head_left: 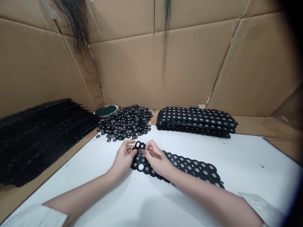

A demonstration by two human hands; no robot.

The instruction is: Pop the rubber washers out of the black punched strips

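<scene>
A black sheet of joined rings point(194, 166) with pale round centres lies aslant on the white table. At its left end my left hand point(124, 156) is closed, thumb and fingers pinching the edge. My right hand point(157, 159) rests over the sheet, closed round a slim reddish-brown tool point(155, 154) held like a pen. The tool's tip end is among the rings between my hands; its exact kind is not clear. Two rings near my left hand show white through their middles. My right hand and forearm hide part of the sheet.
Behind my hands is a heap of loose black rings point(125, 121), beside a dish of dark green material point(106, 111). A stack of similar black sheets point(194, 119) stands at the back right. Black sheets are piled point(40, 135) at left. Cardboard walls point(189, 63) enclose the table point(248, 164).
</scene>
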